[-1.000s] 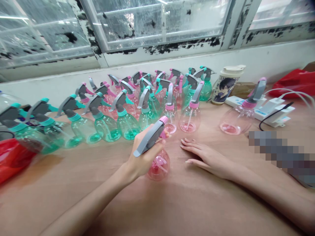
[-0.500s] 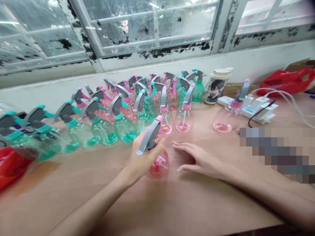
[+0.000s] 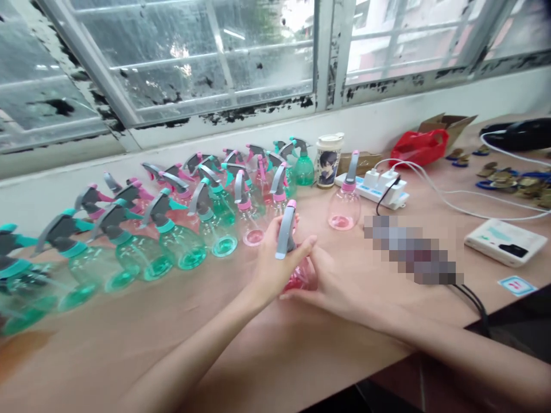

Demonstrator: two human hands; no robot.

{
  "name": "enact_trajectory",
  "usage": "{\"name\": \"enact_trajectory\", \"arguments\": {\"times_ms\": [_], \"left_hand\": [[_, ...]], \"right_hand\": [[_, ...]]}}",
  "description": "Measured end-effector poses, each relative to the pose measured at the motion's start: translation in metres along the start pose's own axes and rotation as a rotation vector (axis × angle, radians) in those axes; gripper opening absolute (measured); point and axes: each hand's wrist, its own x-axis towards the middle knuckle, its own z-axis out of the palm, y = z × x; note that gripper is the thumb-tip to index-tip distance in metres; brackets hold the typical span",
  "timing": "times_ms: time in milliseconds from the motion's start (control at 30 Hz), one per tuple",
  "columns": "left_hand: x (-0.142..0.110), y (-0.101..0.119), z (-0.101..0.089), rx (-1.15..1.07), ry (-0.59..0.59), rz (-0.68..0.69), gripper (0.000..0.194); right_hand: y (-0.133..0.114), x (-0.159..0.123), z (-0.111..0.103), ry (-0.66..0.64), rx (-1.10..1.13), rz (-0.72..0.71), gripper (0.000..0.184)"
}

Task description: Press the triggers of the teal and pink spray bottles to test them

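A pink spray bottle (image 3: 297, 278) with a grey trigger head stands upright in front of me on the table. My left hand (image 3: 278, 252) is wrapped round its neck, just under the trigger head. Lower down, my right hand (image 3: 327, 278) curls round the clear pink body from the right, its thumb at the base. Much of the bottle is hidden behind both hands. Just beyond them is a pink-collared spray bottle (image 3: 253, 229). To the right, another pink spray bottle (image 3: 344, 209) stands apart.
Rows of green spray bottles (image 3: 185, 246) and pink ones line the left and back. Behind stand a printed cup (image 3: 328, 163), a white power strip (image 3: 387, 192) with cables, and a red plastic bag (image 3: 419, 147). A white box-like device (image 3: 505, 241) lies right, beside a blurred-out object.
My right hand, open and apart before, has closed round the bottle's body. My left hand keeps its hold on the neck. The view has turned to the right.
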Motion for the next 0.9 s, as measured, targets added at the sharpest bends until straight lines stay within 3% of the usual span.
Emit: {"name": "enact_trajectory", "arguments": {"times_ms": [200, 267, 333, 400, 500, 700, 900], "left_hand": [[0.006, -0.006, 0.013, -0.074, -0.145, -0.007, 0.072], [0.000, -0.019, 0.008, -0.039, -0.141, -0.021, 0.061], [-0.009, -0.033, 0.001, 0.050, -0.146, -0.037, 0.050], [-0.017, -0.045, -0.007, 0.137, -0.134, -0.039, 0.042], [-0.027, -0.055, -0.015, 0.225, -0.122, -0.060, 0.032], [-0.034, -0.059, -0.017, 0.268, -0.154, -0.077, 0.027], [-0.035, -0.073, -0.017, 0.256, -0.172, -0.055, 0.028]], "right_hand": [[0.011, 0.002, -0.040, 0.088, -0.241, 0.047, 0.051], [0.018, 0.008, -0.053, 0.089, -0.307, 0.039, 0.050], [0.030, 0.017, -0.061, 0.119, -0.346, 0.036, 0.063], [0.042, 0.028, -0.064, 0.141, -0.387, 0.070, 0.071], [0.051, 0.046, -0.065, 0.102, -0.465, 0.154, 0.063], [0.043, 0.072, -0.064, 0.073, -0.590, 0.259, 0.061], [0.043, 0.084, -0.060, 0.084, -0.641, 0.259, 0.061]]}}
